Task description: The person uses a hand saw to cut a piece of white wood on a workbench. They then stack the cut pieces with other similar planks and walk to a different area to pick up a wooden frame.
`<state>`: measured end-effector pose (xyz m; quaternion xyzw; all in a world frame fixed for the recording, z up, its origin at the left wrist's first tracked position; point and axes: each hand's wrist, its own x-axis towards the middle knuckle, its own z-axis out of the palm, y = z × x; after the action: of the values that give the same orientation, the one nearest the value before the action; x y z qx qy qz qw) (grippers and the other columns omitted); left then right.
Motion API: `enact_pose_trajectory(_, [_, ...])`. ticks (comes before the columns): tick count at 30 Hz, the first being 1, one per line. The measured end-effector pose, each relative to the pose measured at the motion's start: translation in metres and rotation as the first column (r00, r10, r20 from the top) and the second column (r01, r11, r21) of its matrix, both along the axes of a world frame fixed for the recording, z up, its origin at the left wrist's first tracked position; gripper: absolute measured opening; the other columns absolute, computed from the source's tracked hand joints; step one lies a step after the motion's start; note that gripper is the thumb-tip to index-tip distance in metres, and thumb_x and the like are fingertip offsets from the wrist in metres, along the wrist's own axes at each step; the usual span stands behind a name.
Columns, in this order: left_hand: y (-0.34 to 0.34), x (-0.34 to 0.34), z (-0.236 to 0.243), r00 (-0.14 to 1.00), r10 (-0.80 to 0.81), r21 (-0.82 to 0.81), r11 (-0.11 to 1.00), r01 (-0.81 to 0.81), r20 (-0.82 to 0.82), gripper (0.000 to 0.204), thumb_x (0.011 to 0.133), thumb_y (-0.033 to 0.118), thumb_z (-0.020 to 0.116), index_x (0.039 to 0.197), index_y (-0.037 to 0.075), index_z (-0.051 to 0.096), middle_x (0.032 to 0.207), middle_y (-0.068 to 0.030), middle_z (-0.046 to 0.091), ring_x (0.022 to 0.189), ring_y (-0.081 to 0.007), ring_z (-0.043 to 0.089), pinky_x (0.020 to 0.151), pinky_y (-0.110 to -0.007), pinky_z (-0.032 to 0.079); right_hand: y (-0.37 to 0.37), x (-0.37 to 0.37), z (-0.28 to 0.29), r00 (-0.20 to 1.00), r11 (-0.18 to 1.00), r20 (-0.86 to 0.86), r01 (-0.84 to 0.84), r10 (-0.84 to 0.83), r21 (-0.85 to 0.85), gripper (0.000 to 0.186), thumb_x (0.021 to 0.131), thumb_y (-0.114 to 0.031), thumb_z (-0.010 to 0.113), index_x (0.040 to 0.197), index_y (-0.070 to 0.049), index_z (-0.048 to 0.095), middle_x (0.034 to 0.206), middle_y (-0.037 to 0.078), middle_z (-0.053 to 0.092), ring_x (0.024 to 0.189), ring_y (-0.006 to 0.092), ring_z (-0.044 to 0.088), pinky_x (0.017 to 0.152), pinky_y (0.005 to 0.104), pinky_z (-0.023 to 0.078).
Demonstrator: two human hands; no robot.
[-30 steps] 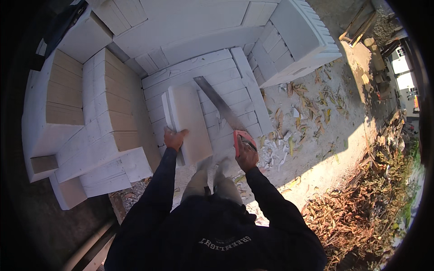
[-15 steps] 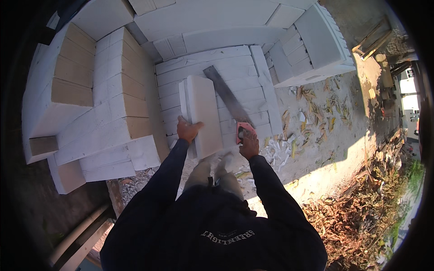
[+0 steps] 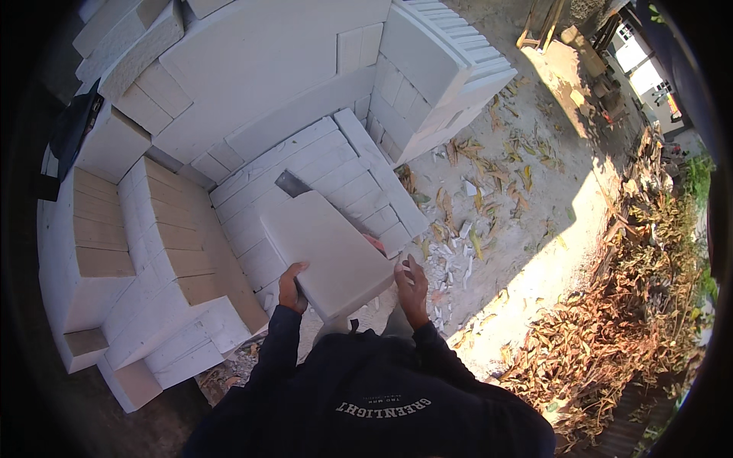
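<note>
A pale, smooth building block (image 3: 328,248) lies with its broad face up, in front of my body. My left hand (image 3: 292,286) grips its near left edge, thumb on top. At its right corner is my right hand (image 3: 412,290), fingers partly bent and apart; whether they touch the block I cannot tell. Partly covered by the block is a hand saw (image 3: 292,183) on the row of white blocks. Its blade end shows beyond the block's far edge, and a bit of its red handle (image 3: 373,243) shows at the right side.
Flat white blocks (image 3: 336,169) form a low platform under the saw. Stacked blocks (image 3: 183,229) stand on the left, a taller wall of blocks (image 3: 267,69) at the back, another stack (image 3: 427,76) at the back right. White chips (image 3: 450,267) and dry leaves (image 3: 580,336) litter the ground at right.
My right hand has let go of the saw, which now lies on the platform. The block has turned from its narrow side to broad face up. The view has swung rightward.
</note>
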<state>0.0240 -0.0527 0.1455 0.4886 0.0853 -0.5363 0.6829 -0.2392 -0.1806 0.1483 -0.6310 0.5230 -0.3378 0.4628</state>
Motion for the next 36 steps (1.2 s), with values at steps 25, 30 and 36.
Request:
enact_pose_trajectory(25, [-0.411, -0.402, 0.099, 0.415, -0.457, 0.229, 0.841, 0.491, 0.787, 0.06, 0.07, 0.015, 0.087, 0.116, -0.009, 0.055, 0.098, -0.019, 0.074, 0.086, -0.0268, 0.074, 0.079, -0.038, 0.06, -0.204, -0.34, 0.015, 0.234, 0.706, 0.695, -0.046, -0.68, 0.707, 0.063, 0.107, -0.056, 0.039, 0.142, -0.005, 0.053, 0.132, 0.01, 0.063, 0.123, 0.0271, 0.06, 0.106, 0.0449, 0.047])
enact_pose_trajectory(30, [-0.473, -0.393, 0.121, 0.456, -0.377, 0.164, 0.883, 0.44, 0.806, 0.068, 0.066, 0.016, 0.089, 0.12, -0.009, 0.055, 0.098, -0.0189, 0.074, 0.087, -0.0274, 0.074, 0.079, -0.037, 0.06, -0.28, -0.338, 0.033, 0.289, 0.769, 0.758, -0.1, -0.584, 0.631, 0.062, 0.106, -0.057, 0.042, 0.14, -0.006, 0.055, 0.131, 0.008, 0.064, 0.122, 0.0262, 0.06, 0.106, 0.0439, 0.047])
enact_pose_trajectory(36, [-0.563, -0.351, 0.143, 0.549, -0.194, 0.038, 0.959, 0.282, 0.813, 0.068, 0.062, 0.02, 0.09, 0.112, -0.01, 0.056, 0.097, -0.0216, 0.073, 0.085, -0.0316, 0.073, 0.079, -0.039, 0.058, -0.414, -0.303, 0.03, 0.386, 0.783, 0.79, -0.223, -0.476, 0.58, 0.066, 0.105, -0.061, 0.041, 0.14, -0.006, 0.054, 0.128, 0.008, 0.065, 0.119, 0.0275, 0.063, 0.101, 0.0479, 0.051])
